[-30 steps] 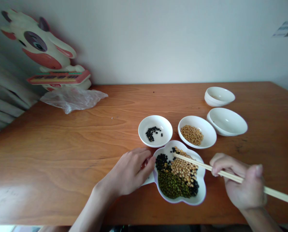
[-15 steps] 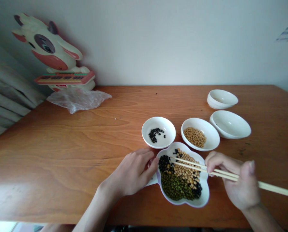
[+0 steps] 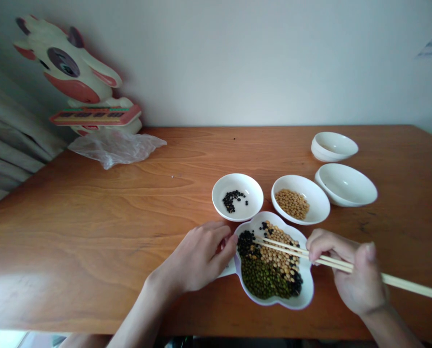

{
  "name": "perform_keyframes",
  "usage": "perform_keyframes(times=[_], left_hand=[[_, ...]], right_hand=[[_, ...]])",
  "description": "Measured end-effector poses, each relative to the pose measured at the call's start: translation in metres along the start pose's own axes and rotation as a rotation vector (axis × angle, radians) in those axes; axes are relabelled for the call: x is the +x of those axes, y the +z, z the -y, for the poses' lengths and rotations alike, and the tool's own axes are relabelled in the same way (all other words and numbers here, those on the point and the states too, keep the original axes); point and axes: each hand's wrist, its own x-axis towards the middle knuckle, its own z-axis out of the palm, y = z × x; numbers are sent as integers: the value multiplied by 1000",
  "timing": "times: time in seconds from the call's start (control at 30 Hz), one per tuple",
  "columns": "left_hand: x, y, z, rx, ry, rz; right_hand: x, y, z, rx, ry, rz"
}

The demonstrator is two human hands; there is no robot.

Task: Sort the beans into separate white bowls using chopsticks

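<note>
My left hand [image 3: 201, 256] grips the left rim of a white, lobed dish [image 3: 306, 292] with its thumb and fingers. In the dish lie yellow soybeans [image 3: 279, 237], green mung beans [image 3: 263, 280] and black beans [image 3: 245, 241], partly mixed. My right hand [image 3: 361, 278] is closed around a pair of wooden chopsticks [image 3: 332, 262], whose tips reach among the black beans at the upper left of the dish. Whether a bean sits between the tips is too small to tell. A white bowl with some black beans [image 3: 231, 200] and another with soybeans [image 3: 292, 204] stand just behind the dish.
Two more white bowls, a nearer one [image 3: 346, 186] and a farther one [image 3: 335, 147], stand at the back right. A cow-shaped toy keyboard [image 3: 93, 116] leans on the wall at the left, behind a crumpled clear plastic bag [image 3: 118, 150]. A curtain [image 3: 9, 140] hangs beside the table.
The chopstick tips have shifted slightly left among the black beans, and my right hand has moved a little left with them. My left hand stays on the dish's rim.
</note>
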Motion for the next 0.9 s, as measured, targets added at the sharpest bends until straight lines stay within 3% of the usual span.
perform_keyframes(times=[0.43,0.57,0.73,0.9], left_hand=[[-1,0,0,17,7,-12],[0,1,0,12,1,-12],[1,1,1,13,-19,8],[1,1,1,2,-7,-1]], right_hand=[[13,-11,9,173,-11,-181],[32,3,13,283,-24,-271],[43,19,15,303,-15,-244],[29,-5,11,193,2,-258]])
